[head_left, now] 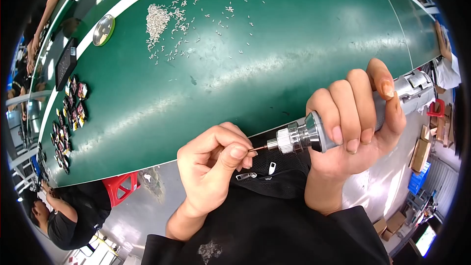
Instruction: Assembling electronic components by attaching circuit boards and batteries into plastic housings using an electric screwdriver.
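Observation:
My right hand (355, 122) is wrapped around the silver-grey barrel of an electric screwdriver (294, 137), held level above my lap and pointing left. A thin, dark bit (261, 147) sticks out of its knurled nose. My left hand (211, 164) is closed, thumb and forefinger pinched at the tip of that bit. Whether a small piece also sits between those fingertips is hidden. Beyond my hands, a heap of tiny silvery pins or screws (157, 22) lies on the green table (274, 83), with many more scattered to its right.
A round dish with a green rim (103, 30) and a black box (66, 65) stand at the table's left edge. Nearby lie small dark, colourful parts (73, 100). At lower left, a person in black (81, 213) sits beside a red stool (120, 189). Cardboard boxes (420, 152) stand at right.

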`<state>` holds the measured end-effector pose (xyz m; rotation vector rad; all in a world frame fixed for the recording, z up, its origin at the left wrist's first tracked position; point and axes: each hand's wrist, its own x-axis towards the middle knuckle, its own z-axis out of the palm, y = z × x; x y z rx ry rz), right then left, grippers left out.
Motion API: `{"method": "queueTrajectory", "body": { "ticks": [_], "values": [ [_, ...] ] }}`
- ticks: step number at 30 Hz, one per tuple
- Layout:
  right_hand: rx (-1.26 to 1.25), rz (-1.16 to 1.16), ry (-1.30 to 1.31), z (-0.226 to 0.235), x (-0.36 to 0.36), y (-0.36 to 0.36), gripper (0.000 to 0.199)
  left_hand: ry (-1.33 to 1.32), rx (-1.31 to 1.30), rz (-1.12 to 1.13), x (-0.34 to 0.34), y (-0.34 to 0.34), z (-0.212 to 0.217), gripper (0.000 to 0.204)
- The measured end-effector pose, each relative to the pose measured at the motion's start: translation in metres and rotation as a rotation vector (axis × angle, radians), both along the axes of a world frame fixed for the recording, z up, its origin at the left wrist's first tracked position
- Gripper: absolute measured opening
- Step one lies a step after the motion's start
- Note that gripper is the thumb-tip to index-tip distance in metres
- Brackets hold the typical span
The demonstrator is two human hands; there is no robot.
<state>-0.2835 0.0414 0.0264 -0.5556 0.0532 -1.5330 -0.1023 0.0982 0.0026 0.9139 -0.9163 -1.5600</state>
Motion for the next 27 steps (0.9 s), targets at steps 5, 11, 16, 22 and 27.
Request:
{"method": "queueTrajectory", "body": {
  "ticks": [5,11,16,22,27],
  "values": [
    [-0.045,-0.011,0.062,-0.001,0.001,0.003,0.013,-0.400,-0.266,0.118,-0.005,-0.001,0.001,0.006],
    [0.080,-0.027,0.002,-0.012,0.002,-0.005,0.014,-0.630,-0.492,0.162,-0.008,-0.010,-0.005,0.007],
    [0.105,-0.058,-0.075,-0.010,-0.004,-0.012,0.013,-0.575,-0.429,0.155,-0.002,-0.024,0.007,0.022],
    [0.230,-0.131,-0.065,-0.025,-0.017,-0.022,0.010,-1.024,-0.475,0.155,0.017,-0.052,0.019,0.016],
    [0.377,-0.143,-0.053,-0.035,-0.023,-0.023,0.008,-1.182,-0.642,-0.034,0.016,-0.124,0.025,0.006]
  ]
}}
